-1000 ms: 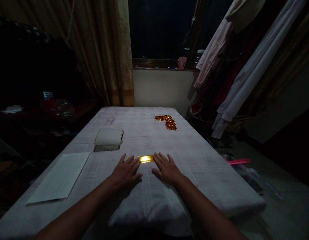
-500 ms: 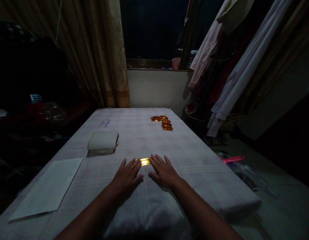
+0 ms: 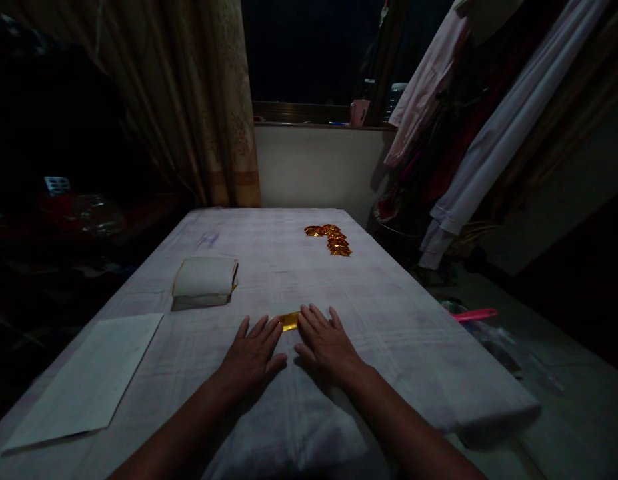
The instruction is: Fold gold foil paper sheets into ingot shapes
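Observation:
A narrow strip of shiny gold foil paper (image 3: 289,321) lies flat on the cloth-covered table (image 3: 269,267). My left hand (image 3: 252,352) rests palm down with fingers stretched out, its fingertips on the strip's left end. On the right end press the fingertips of my right hand (image 3: 329,343), also flat with the thumb apart. The ends of the strip are hidden under my fingers. Farther off, at the back right of the table, sits a row of folded gold foil pieces (image 3: 333,240).
To the left stands a stack of pale paper sheets (image 3: 205,277) with gold edges. A white sheet or board (image 3: 89,380) lies at the left front. Clothes (image 3: 489,147) hang at the right, and a pink handle (image 3: 476,315) shows beside the table. A pink mug (image 3: 359,113) stands on the windowsill.
The view has shifted slightly. Both hands stay on the foil strip, which looks duller and less bright than before.

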`<action>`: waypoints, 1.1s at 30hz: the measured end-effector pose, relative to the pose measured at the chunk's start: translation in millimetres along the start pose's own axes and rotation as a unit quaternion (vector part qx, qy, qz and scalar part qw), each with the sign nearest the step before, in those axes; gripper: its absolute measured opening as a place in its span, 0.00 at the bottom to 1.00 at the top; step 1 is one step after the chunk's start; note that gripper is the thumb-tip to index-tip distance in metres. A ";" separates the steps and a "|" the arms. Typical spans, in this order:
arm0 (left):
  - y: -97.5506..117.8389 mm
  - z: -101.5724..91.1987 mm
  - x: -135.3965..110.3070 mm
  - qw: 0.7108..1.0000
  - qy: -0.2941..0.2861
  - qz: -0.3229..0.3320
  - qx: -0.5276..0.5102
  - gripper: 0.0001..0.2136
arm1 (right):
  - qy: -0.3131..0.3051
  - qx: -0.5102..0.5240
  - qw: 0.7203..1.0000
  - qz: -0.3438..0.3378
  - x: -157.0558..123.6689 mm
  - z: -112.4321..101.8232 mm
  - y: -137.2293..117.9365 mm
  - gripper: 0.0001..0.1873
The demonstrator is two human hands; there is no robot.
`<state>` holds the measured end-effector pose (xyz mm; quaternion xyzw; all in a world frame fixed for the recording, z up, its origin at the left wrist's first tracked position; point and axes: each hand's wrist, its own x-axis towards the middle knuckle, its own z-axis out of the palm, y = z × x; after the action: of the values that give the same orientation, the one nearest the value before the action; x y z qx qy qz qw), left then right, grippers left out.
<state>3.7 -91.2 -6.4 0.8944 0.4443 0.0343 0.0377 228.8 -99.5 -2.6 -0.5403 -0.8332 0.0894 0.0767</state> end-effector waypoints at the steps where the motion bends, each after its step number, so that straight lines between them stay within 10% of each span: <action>1: 0.4 0.9 0.1 1.000 -0.002 -0.004 -0.001 0.29 | -0.001 0.003 1.000 -0.018 2.1 1.3 -5.9 0.35; 18: 10.0 -4.2 20.9 0.995 0.092 0.037 0.015 0.21 | -0.051 -0.005 0.998 0.032 -7.3 -7.3 16.0 0.36; 33: -23.0 -5.2 8.5 0.999 -0.024 0.032 -0.031 0.28 | -0.022 0.012 1.000 0.013 5.6 -4.9 22.9 0.36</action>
<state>-9.9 -70.4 -3.2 0.9072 0.4130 0.0284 0.0751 247.9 -84.9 -3.0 -0.5478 -0.8267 0.1118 0.0635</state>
